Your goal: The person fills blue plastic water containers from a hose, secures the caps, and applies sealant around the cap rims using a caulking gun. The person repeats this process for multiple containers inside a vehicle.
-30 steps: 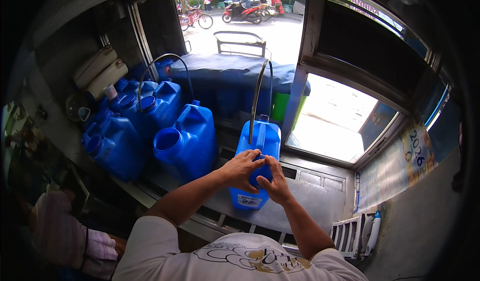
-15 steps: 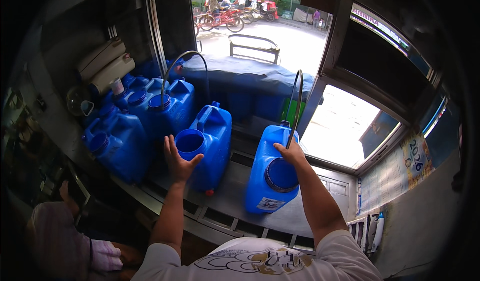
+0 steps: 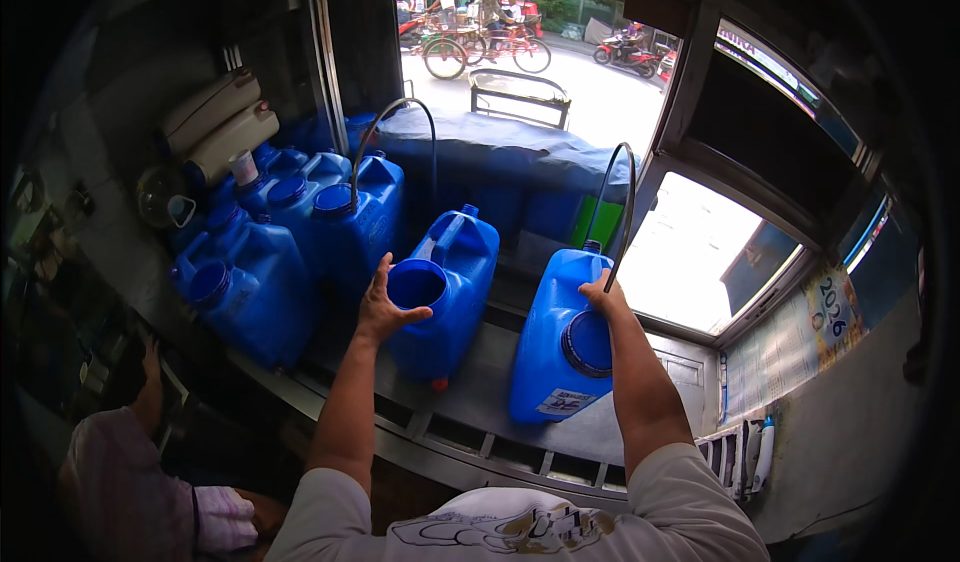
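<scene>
Just left of the centre stands a blue plastic water jug [image 3: 462,292] with a wide uncapped mouth. My left hand [image 3: 385,307] is at the left rim of that mouth, its thumb and fingers spread apart. To the right is a second blue water jug [image 3: 540,347], with a dark blue lid [image 3: 588,342] and a white label low on its front. My right hand [image 3: 604,294] is closed at the top of this jug, around its handle. A dark curved hose [image 3: 630,202] passes right beside the hand. The undersides of my right fingers are hidden.
Several more blue jugs [image 3: 265,292] crowd the left side, with another curved hose [image 3: 400,104] rising from one. Both jugs stand on a metal counter [image 3: 480,382] with slots along its front. Another person's arm [image 3: 150,392] shows at lower left. Beyond the window lies a street.
The view has shifted, so things sit farther right. The uncapped jug's top has moved slightly right, with my left hand beside its rim. My right hand stays on its jug. Outside, vehicles have moved.
</scene>
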Available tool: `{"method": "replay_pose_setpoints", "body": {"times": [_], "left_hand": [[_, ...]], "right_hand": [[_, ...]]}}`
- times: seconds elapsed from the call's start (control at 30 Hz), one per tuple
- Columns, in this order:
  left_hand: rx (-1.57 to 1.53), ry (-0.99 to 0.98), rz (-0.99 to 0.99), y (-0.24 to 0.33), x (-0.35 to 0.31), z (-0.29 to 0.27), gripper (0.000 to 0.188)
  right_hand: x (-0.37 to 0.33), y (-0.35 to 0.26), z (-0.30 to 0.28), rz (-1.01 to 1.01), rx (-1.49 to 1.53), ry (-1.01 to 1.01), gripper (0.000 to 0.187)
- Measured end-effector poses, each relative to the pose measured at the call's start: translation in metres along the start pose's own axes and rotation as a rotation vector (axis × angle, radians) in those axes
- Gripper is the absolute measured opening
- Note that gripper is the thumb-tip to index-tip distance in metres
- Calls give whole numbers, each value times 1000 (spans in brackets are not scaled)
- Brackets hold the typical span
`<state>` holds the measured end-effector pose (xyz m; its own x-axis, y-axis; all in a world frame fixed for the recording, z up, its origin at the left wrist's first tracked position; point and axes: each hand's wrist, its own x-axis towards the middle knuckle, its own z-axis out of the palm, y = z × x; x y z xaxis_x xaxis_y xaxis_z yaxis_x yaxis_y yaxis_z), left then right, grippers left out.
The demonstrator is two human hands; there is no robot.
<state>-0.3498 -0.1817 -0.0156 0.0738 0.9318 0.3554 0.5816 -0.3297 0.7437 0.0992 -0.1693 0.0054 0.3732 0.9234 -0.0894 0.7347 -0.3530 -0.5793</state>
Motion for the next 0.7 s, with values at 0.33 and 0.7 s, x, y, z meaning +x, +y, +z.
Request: {"method": "replay_pose_setpoints", "body": {"times": [0.33,0.7], "left_hand": [[-13,45,-66,23,-32,18,146],[0,52,-221,55,-25,44,145]], "right_hand": [[-30,23,-17,-181,109,-269,72],[-130,14,-48,-799,-213,-858,77]]}}
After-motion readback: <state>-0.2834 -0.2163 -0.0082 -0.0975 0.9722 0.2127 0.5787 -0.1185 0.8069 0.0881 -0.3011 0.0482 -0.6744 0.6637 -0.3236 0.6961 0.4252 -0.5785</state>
